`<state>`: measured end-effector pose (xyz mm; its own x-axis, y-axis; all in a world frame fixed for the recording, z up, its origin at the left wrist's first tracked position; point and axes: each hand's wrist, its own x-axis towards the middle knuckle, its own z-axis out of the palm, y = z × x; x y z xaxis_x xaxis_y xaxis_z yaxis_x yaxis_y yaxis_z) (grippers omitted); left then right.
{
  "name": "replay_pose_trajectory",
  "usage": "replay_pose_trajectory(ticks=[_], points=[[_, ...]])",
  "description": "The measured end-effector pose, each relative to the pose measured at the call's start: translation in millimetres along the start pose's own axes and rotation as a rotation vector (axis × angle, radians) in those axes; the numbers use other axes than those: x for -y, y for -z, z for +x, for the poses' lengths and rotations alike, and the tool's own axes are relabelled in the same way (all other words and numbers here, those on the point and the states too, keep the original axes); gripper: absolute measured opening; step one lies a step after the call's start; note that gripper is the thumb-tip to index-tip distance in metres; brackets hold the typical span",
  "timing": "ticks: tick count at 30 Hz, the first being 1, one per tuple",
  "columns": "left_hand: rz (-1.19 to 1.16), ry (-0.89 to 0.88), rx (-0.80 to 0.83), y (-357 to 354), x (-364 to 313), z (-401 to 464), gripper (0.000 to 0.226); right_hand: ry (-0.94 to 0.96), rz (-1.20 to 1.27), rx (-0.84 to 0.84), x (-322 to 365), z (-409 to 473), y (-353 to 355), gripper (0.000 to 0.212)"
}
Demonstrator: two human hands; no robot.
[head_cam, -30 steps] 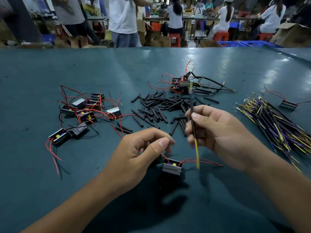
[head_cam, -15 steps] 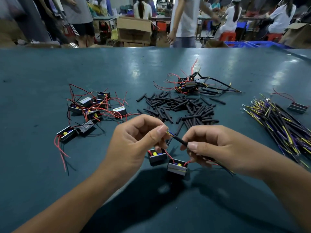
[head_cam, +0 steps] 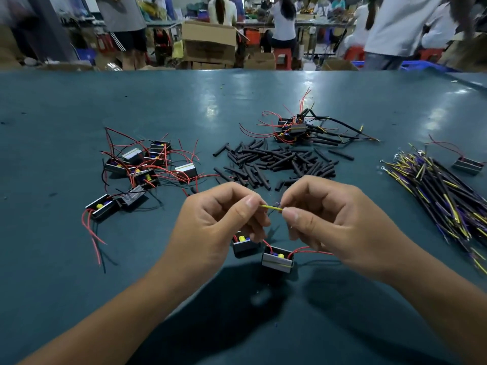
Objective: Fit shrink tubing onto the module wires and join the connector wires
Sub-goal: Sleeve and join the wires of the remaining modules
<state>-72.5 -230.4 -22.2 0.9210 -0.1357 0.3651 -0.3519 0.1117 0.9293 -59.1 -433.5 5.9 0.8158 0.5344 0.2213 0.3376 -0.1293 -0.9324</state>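
Both hands raised over the table, close together. Left hand pinches one end of a yellow wire between thumb and forefinger; right hand pinches the other end. Wire runs level between the fingertips. Two modules sit on the table just below the hands, red leads trailing. Tubing pile lies beyond the hands, mid-table. More modules with red wires at left. Finished pieces behind the tubing. Wire bundle at right.
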Motion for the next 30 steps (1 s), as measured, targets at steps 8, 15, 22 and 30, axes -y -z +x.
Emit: replay_pose_trajectory(ticks=[8, 15, 22, 30], points=[[0.188, 0.003, 0.159, 1.8, -0.6, -5.3, 0.016, -0.023, 0.045, -0.062, -7.2, 1.6, -1.9, 0.007], [0.15, 0.052, 0.212, 1.9, 2.2, -5.4, 0.016, -0.064, 0.142, -0.027, -7.8, 1.2, -3.3, 0.007], [0.012, 0.153, 0.218, -3.5, 2.9, -6.5, 0.015, -0.027, -0.084, -0.004, -10.2, -2.1, -1.1, 0.01], [0.041, 0.015, 0.135, -1.7, 2.2, -7.1, 0.031, 0.042, -0.193, -0.005, -9.5, -5.0, -2.7, 0.01]])
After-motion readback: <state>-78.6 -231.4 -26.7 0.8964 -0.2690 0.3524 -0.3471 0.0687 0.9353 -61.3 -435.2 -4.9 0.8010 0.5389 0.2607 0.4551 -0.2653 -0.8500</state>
